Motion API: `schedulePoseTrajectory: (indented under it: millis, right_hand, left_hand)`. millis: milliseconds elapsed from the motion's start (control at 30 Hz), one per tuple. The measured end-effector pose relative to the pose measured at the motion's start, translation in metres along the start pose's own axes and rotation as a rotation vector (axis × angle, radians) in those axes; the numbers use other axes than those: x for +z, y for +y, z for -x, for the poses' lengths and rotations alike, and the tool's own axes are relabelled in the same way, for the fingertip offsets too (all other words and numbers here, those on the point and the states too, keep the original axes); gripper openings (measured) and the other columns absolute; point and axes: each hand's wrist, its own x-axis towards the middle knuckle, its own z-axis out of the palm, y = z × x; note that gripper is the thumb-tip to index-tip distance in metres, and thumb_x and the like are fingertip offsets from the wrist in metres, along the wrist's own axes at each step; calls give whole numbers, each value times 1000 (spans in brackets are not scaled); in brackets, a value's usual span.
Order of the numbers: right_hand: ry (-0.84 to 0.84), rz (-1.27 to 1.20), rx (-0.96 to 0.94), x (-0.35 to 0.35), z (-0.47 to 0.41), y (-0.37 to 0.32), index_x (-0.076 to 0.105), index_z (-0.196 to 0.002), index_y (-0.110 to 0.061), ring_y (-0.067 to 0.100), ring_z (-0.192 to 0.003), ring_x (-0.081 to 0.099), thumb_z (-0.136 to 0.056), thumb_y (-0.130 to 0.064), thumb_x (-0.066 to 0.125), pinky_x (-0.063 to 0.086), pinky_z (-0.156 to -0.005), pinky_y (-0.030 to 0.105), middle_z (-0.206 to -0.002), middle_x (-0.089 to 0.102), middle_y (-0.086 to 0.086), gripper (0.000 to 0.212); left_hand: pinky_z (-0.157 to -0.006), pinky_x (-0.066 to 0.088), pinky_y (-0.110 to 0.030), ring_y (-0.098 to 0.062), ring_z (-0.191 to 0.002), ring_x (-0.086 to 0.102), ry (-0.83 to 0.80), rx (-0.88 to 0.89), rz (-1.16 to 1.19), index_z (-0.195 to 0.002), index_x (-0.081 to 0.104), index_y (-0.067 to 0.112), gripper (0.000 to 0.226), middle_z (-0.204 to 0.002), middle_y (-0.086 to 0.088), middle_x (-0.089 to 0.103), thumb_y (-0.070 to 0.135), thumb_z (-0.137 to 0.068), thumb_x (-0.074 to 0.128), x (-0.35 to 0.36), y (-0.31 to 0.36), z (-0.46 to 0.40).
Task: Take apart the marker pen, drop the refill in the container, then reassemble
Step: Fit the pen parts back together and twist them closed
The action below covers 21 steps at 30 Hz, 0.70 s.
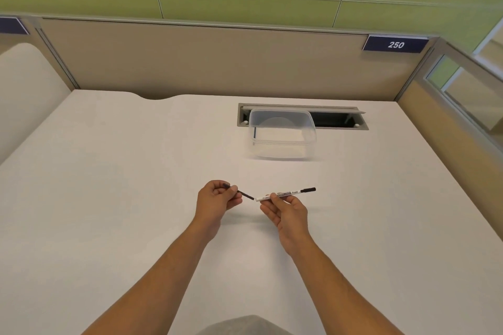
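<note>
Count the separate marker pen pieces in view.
2: the dark refill pinched in the left hand, and the white barrel in the right hand. Smaller parts may be hidden.

- The left hand [217, 200] hides the near end of the dark refill [245, 194].
- Print on the marker barrel [280, 195] is too small to read.
- Both forearms run off the bottom edge.
- A thin dark line inside the container [281, 134] may be another refill; unclear.

refill [245, 194] – thin, dark, tilted; marker barrel [283, 194] – white, black-capped, near-horizontal | container [283, 141] – clear, open, behind
</note>
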Motion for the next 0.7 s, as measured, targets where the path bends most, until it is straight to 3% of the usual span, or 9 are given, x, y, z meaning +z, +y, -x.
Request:
schedulePoseTrajectory:
  millis: [233, 700]
  right_hand:
    - [41, -65, -4, 3, -9, -1, 59, -97, 0, 24, -73, 73, -90, -1, 67, 62, -65, 28, -85, 71, 16, 10]
    - [70, -96, 8, 11, -13, 1, 56, -98, -1, 24, -72, 74, -91, -1, 66, 62, -64, 26, -87, 72, 19, 12]
  left_hand:
    - [-69, 57, -27, -22, -72, 68, -39, 13, 113, -92, 55, 2, 12, -79, -15, 62, -3, -86, 64, 5, 2, -6]
    - [-69, 57, -26, -22, -71, 69, -42, -4, 103, -91, 55, 3, 13, -79, -15, 63, -3, -85, 65, 2, -4, -7]
